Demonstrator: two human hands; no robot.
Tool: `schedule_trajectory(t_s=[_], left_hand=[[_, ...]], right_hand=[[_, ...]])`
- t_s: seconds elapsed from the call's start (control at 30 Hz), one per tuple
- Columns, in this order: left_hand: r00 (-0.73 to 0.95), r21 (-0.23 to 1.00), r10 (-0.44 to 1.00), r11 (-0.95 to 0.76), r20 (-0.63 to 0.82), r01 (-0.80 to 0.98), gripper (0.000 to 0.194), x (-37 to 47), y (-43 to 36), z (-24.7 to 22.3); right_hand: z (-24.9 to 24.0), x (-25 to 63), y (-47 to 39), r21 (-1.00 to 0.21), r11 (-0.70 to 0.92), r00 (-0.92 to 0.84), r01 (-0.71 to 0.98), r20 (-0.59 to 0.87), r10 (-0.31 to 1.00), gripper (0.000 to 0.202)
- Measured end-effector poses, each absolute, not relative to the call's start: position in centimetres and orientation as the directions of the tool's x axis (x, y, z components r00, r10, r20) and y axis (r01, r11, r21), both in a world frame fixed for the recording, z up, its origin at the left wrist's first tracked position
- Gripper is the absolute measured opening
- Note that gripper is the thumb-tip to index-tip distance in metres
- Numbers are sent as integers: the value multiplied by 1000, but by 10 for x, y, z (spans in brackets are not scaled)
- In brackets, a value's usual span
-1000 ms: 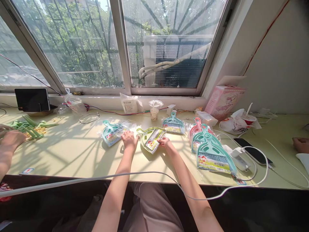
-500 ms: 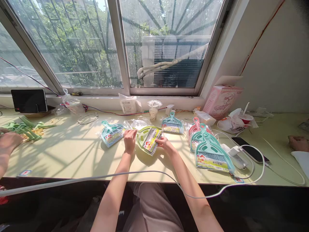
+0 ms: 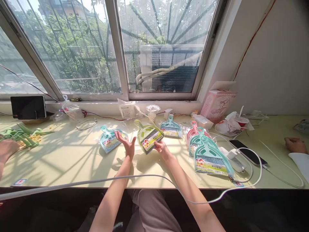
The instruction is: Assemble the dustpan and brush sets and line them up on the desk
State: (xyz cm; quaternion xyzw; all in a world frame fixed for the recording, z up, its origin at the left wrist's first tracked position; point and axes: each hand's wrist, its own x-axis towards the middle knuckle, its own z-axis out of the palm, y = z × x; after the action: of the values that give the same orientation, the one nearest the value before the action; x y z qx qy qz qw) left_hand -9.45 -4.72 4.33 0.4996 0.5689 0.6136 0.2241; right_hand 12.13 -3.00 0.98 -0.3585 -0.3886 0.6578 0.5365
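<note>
A green dustpan and brush set [image 3: 147,137] with a printed label is tilted above the table, its handle up and to the left. My right hand [image 3: 162,149] grips its lower right corner, thumb on the label. My left hand [image 3: 126,143] is apart from it, fingers spread, holding nothing. Behind that hand lies a wrapped teal dustpan set [image 3: 108,141], partly covered by the fingers. Another teal dustpan set [image 3: 171,129] rests farther back. On the right, a teal dustpan set [image 3: 212,158] overlaps more teal and pink ones [image 3: 193,129].
A white cable [image 3: 154,176] hangs across the front edge, over my forearms. To the right are a phone [image 3: 246,151], a charger [image 3: 236,158] and another person's hand [image 3: 295,145]. At left, another person's hand [image 3: 8,149] is by green pieces [image 3: 26,135]. A lidded cup [image 3: 152,112] stands behind.
My left hand has let go of the green dustpan set and spread its fingers. The set has turned, its handle now showing up and left, still in my right hand.
</note>
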Motion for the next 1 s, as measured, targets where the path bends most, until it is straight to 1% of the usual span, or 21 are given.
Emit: schedule_trajectory(t_s=[0.03, 0.1, 0.13, 0.2, 0.27, 0.33, 0.43, 0.5, 0.57, 0.63, 0.7, 0.83, 0.9, 1.0], left_hand=[[-398, 957, 872, -235, 286, 172, 75, -97, -45, 44], [-314, 982, 936, -181, 156, -54, 88, -100, -39, 43], [-223, 982, 969, -139, 108, -129, 93, -100, -36, 42], [-84, 972, 994, -84, 67, -221, 101, -97, -32, 38], [-12, 963, 999, -37, 35, -268, 102, -91, -32, 30], [81, 960, 997, 34, -13, -276, 99, -87, -33, 22], [253, 962, 966, 117, -52, -248, 92, -86, -34, 15], [322, 952, 946, 139, -46, -271, 94, -88, -34, 15], [293, 934, 956, 113, -10, -339, 97, -89, -33, 17], [184, 921, 983, 50, 24, -387, 96, -87, -33, 18], [92, 923, 995, 4, 34, -384, 97, -82, -34, 19], [54, 920, 997, -30, 55, -391, 109, -63, -39, 13], [42, 928, 997, -51, 71, -370, 113, -54, -39, 9], [-38, 956, 993, -117, 110, -270, 121, -46, -37, 5]], right_hand=[[9, 121, -30, -896, -109, -178, -431, -34, 983, 30], [7, 121, -30, -896, -96, -195, -434, -11, 981, 33], [5, 120, -29, -895, -101, -199, -434, -14, 980, 33], [2, 117, -26, -890, -127, -195, -438, -44, 980, 35], [-1, 115, -22, -873, -152, -162, -464, -85, 983, 36], [-3, 114, -20, -851, -152, -107, -503, -113, 988, 37], [-3, 117, -19, -833, -120, -53, -539, -109, 993, 33], [-2, 119, -20, -837, -112, -41, -536, -107, 993, 30], [-1, 118, -21, -838, -112, -30, -534, -114, 993, 28], [-2, 115, -23, -832, -98, -11, -546, -109, 994, 30], [-4, 110, -25, -825, -69, 11, -560, -90, 996, 33], [-11, 106, -26, -824, -2, 73, -566, -53, 996, 34], [-13, 106, -26, -826, 19, 103, -564, -48, 994, 34], [-11, 107, -26, -824, 11, 132, -567, -77, 988, 34]])
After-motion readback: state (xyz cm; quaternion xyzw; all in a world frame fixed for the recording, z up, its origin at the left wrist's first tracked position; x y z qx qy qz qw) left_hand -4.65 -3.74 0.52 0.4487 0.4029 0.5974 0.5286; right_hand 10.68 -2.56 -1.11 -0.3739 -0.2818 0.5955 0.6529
